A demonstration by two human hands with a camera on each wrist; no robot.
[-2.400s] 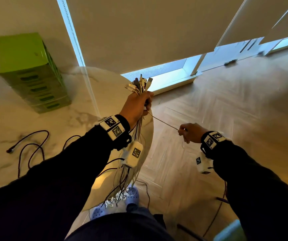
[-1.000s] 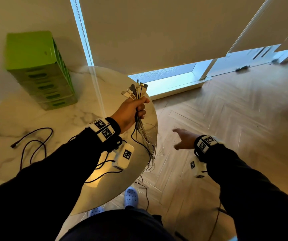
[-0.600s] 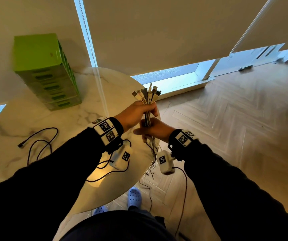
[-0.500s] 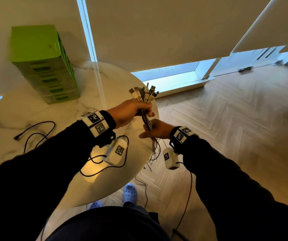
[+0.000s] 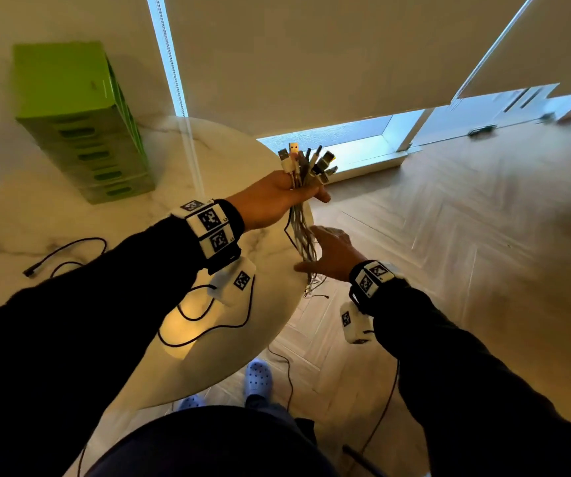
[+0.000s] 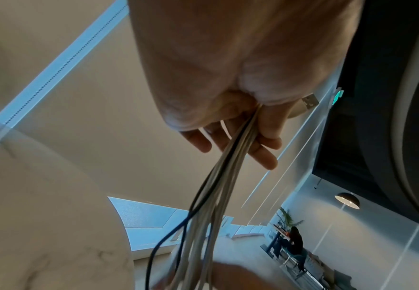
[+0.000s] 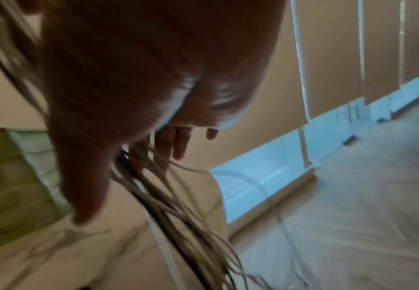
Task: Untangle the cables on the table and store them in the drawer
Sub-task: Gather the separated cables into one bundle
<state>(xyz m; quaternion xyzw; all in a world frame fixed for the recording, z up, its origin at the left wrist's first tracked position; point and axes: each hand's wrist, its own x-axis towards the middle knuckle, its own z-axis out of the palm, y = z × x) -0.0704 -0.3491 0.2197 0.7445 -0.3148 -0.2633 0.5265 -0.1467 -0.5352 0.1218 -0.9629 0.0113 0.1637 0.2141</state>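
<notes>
My left hand grips a bundle of mostly white cables above the table's right edge. Their plugs fan out above the fist and the strands hang toward the floor. The left wrist view shows the fingers curled round the bundle. Below it, my right hand is spread, fingers straight, against the hanging strands; the right wrist view shows its fingers beside blurred cables. A green drawer unit stands at the table's back left, drawers closed.
A loose black cable lies on the round marble table at the left. A thin black lead curves over the table's front. Wood floor spreads to the right, below a window with lowered blinds. My blue shoes stand under the table edge.
The right hand held the bundle just under the left hand half a second ago; it has since slid down the strands and opened. The left hand has kept its grip.
</notes>
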